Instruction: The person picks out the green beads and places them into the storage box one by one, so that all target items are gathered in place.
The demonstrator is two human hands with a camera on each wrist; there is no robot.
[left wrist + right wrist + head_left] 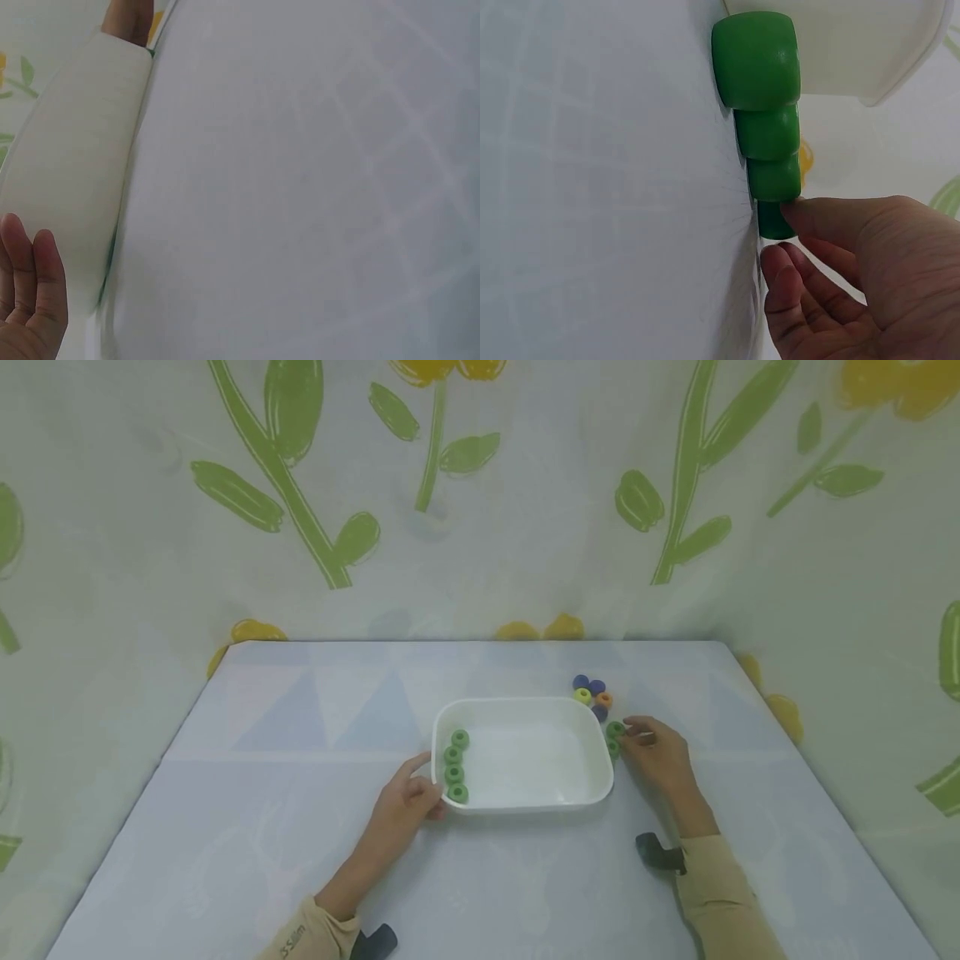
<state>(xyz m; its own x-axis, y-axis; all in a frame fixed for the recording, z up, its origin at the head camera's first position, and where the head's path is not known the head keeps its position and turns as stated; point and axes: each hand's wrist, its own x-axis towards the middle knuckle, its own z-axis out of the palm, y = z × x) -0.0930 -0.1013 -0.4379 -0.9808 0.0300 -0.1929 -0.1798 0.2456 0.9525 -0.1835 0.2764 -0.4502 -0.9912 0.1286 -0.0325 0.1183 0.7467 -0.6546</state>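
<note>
A white rectangular tray (525,806) sits on the table, with several green beads (453,773) in a column along its inner left side. My left hand (405,797) touches the tray's left wall and near left corner; in the left wrist view its fingers (46,274) stand straight beside the tray's outer wall. To the right of the tray is my right hand (660,756), beside more green beads (615,729). The right wrist view has these beads in a row, the thumb touching the farthest bead (775,220) and a small gap below it to the fingertips.
Just behind the green beads, near the tray's far right corner, lie blue (581,682), yellow (582,695) and orange beads (603,700). A patterned cloth (480,527) with flowers hangs behind the table (300,860). Each wrist carries a dark device (660,853).
</note>
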